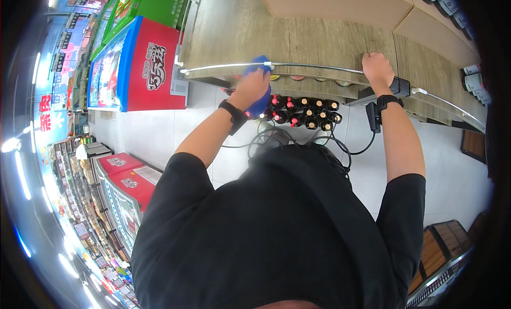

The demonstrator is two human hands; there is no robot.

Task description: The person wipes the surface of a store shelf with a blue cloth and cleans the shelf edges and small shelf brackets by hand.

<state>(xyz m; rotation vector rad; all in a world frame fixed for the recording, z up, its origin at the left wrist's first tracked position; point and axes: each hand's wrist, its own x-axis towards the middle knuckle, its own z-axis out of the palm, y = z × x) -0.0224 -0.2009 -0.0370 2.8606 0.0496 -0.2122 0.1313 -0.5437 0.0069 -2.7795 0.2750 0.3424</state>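
Note:
My left hand (252, 85) grips a blue cloth (261, 101) at the front edge of a wood-grain shelf (319, 41). The cloth lies against the thin metal rail (311, 65) along that edge and hangs down below the hand. My right hand (377, 68) rests at the same edge, fingers curled over the right end of the rail, beside a dark bracket (400, 87); whether it grips the rail is hard to tell. Both wrists wear black straps, the right one with a black device (373, 116) and a cable.
Dark bottles (309, 112) with red and pale caps stand on the floor under the shelf. Looped black cables (347, 149) hang at my waist. A red and blue freezer (155, 65) stands to the left. Jars (475, 79) stand at the far right, and a wooden crate (433, 251) at lower right.

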